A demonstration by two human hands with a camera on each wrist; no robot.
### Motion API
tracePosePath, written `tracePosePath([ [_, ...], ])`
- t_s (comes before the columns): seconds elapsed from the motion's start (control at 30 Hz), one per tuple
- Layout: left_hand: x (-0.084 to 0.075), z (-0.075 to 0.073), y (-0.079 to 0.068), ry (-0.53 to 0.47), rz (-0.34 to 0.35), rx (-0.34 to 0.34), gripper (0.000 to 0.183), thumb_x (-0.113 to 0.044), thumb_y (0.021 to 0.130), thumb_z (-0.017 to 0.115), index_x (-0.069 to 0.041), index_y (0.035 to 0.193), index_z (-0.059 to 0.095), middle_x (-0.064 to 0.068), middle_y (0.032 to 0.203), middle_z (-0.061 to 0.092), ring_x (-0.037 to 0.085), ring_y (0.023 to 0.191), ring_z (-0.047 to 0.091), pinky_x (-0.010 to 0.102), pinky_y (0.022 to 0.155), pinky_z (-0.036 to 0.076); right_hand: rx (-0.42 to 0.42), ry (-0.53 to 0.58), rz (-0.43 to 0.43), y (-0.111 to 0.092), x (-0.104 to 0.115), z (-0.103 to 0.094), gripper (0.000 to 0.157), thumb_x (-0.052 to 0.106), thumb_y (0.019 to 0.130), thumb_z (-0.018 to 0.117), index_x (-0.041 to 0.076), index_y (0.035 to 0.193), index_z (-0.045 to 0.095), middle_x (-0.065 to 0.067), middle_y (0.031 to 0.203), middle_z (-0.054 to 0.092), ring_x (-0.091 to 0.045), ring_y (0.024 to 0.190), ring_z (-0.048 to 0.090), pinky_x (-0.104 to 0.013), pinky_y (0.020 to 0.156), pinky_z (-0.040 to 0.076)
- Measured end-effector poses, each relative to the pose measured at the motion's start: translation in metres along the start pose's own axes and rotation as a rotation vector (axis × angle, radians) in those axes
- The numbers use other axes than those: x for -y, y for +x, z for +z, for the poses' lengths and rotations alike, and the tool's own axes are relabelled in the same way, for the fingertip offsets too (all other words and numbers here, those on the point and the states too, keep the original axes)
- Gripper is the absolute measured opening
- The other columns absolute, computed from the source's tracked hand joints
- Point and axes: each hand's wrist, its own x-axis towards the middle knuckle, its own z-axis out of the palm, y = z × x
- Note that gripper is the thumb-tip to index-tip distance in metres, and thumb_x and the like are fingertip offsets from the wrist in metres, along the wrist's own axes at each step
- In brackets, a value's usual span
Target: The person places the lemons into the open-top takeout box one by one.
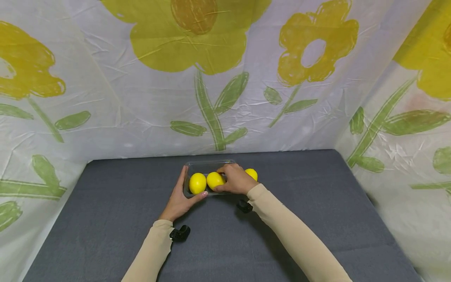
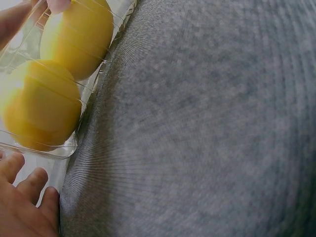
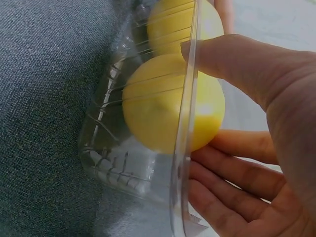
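Settling the held lemon (image 1: 214, 180) inside the clear tray (image 1: 204, 166) seems the step, the right hand (image 1: 237, 180) pinching it, the left hand (image 1: 178, 199) spread-fingered at the tray's left end; reaching the outer lemon (image 1: 252, 174) right of the tray would call for loosening that pinch.

Long plain beige L sleeve (image 1: 149, 250), R sleeve (image 1: 296, 235) same, both snug @ cuffs; small blk L wrist cam (image 1: 180, 234) & R wrist cam (image 1: 244, 206); L hand (image 1: 179, 203), R hand (image 1: 237, 179) bare.
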Motion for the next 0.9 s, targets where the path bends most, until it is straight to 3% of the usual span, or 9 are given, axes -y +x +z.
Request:
tracePosePath([
  [0.57, -0.002, 0.000, -0.001, 0.010, -0.007, 0.002, 0.120, -0.044, 0.084, 0.084, -0.020, 0.165, -0.002, 0.002, 0.170, 0.004, 0.038, 0.153, 0.016, 0.062, 0.120, 0.020, -0.071, 0.059, 0.014, -0.007, -0.005, -0.008, 0.062, 0.037, 0.085, 0.084, -0.001, 0.131, 0.067, -0.013, 0.126, 0.069, -0.030, 0.117, 0.063, -0.045, 0.101, 0.051],
  [0.9, -0.003, 0.001, 0.000, 0.011, -0.009, 0.004, 0.120, -0.043, 0.084, 0.084, -0.021, 0.165, -0.002, 0.003, 0.170, 0.005, 0.037, 0.153, 0.016, 0.061, 0.120, 0.020, -0.149, 0.228, 0.057, -0.025, -0.012, -0.019, 0.064, 0.034, 0.084, 0.085, 0.001, 0.135, 0.064, -0.014, 0.132, 0.064, -0.031, 0.121, 0.061, -0.046, 0.101, 0.052],
])
